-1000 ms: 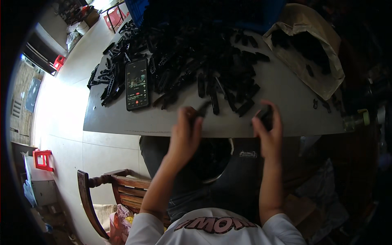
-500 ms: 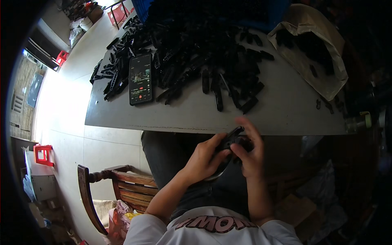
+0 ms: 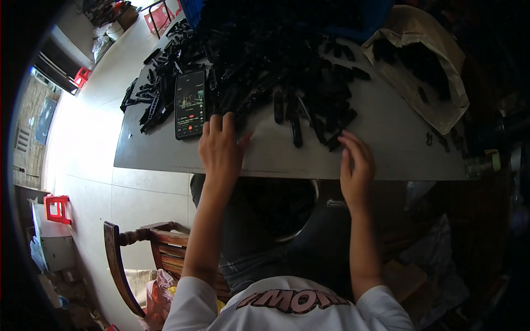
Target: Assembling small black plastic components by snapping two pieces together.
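A large heap of small black plastic parts (image 3: pixel 259 83) spreads over the grey table. My left hand (image 3: pixel 220 149) reaches over the table beside the phone, fingers stretched toward the heap's near edge; it holds nothing that I can see. My right hand (image 3: pixel 358 163) is farther right, its fingers apart, with the fingertips at the end of a black part (image 3: pixel 334 142) at the heap's front. Whether they touch it, I cannot tell. Between my legs sits a round container with a pale rim (image 3: pixel 317 194); its inside is too dark to read.
A lit smartphone (image 3: pixel 190 107) lies on the table (image 3: pixel 154 149) left of the heap. An open brown sack (image 3: pixel 447 105) with black contents stands at the right, behind a clear container (image 3: pixel 483 165). A blue crate (image 3: pixel 378 22) is at the back. A wooden chair (image 3: pixel 165 237) stands at my left.
Both hands have come up from my lap and moved apart, the left toward the phone, the right to the heap's front. The black part they held together is no longer in them.
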